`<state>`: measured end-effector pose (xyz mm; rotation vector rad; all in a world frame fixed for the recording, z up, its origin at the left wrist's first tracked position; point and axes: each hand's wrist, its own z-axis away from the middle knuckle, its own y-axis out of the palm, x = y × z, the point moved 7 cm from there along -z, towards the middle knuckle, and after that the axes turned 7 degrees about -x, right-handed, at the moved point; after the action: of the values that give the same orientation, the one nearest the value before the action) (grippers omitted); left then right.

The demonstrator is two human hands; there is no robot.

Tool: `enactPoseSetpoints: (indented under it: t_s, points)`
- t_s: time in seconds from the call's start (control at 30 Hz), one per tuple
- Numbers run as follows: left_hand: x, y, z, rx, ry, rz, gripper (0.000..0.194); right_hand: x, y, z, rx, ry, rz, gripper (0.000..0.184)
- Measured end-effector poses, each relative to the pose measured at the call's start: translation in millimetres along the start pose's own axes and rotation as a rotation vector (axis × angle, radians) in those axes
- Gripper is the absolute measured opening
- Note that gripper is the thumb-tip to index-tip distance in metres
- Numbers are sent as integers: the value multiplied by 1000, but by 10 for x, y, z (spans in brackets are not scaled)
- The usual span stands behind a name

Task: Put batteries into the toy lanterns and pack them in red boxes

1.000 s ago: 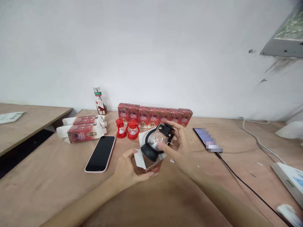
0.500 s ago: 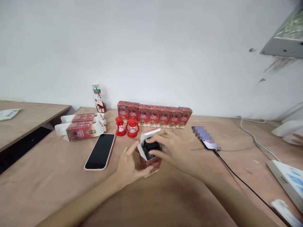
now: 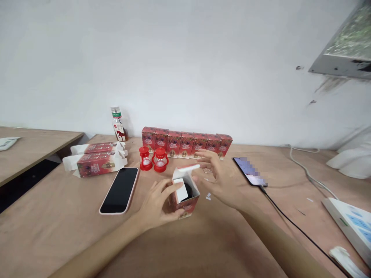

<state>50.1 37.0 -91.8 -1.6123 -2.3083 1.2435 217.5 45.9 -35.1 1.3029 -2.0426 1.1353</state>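
Note:
My left hand [image 3: 158,202] grips a small red printed box [image 3: 189,206] from its left side, with a finger pressing one white side flap over the opening. The box stands upright on the table with its lid flap raised at the back. Something black shows inside, only partly visible. To the right, my right hand [image 3: 217,179] is held just off the box with fingers apart and nothing in them. Two red toy lanterns [image 3: 160,160] stand behind the box, to its left.
Several closed red boxes [image 3: 185,146] line up near the wall. Unfolded empty boxes [image 3: 97,164], a phone [image 3: 120,191] and a bottle [image 3: 118,125] are at left. A second phone [image 3: 249,172] with a black cable and a white power strip [image 3: 350,220] lie at right.
My right hand has drawn back from the box opening to the right. The left-hand flap is now folded inward under my left finger. The view has shifted slightly.

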Motion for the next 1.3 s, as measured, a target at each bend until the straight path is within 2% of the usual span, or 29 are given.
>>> enactPoseSetpoints:
  t_s: [0.1,0.17,0.3,0.4,0.47,0.57,0.6,0.67,0.77,0.87,0.93,1.03,1.1,1.17,1.23,1.3]
  points:
    - [2,-5,-62,66,-33,31,52,-138,236,28,171,157,-225,74]
    - [6,-28,-102,72,-37,45,49,-119,364,51,275,159,-344,76]
    - [82,-42,-127,102,-101,78,46,30,443,84,392,15,-403,57]
    - [141,-19,-85,110,-161,128,50,101,386,81,341,-82,-340,34]
    - [162,-28,-49,50,-198,196,58,98,358,89,304,-114,-268,30]
    - [176,-42,8,-41,-254,323,67,66,364,148,322,-172,-135,30]
    - [173,-19,30,-19,-270,343,68,54,369,177,338,-190,-99,31]
    - [158,59,85,94,-283,311,70,38,378,240,379,-209,-46,31]
    - [124,163,199,277,-229,147,71,31,402,337,442,-200,62,32]
    - [99,205,302,348,-152,8,62,31,423,407,449,-183,179,38]
    - [97,214,358,368,-122,-54,62,18,401,419,426,-165,177,47]
    - [102,223,420,431,-61,-117,61,-73,186,331,341,-107,99,70]
    - [116,207,435,496,-13,-149,57,-201,-139,188,241,-55,131,76]
    - [130,138,393,546,30,-151,53,-345,-618,-9,81,-17,257,77]
    - [134,-6,260,547,72,-129,46,-456,-1133,-221,-60,-16,410,71]
    - [156,-212,24,506,97,-128,38,-582,-1569,-435,-122,21,546,61]
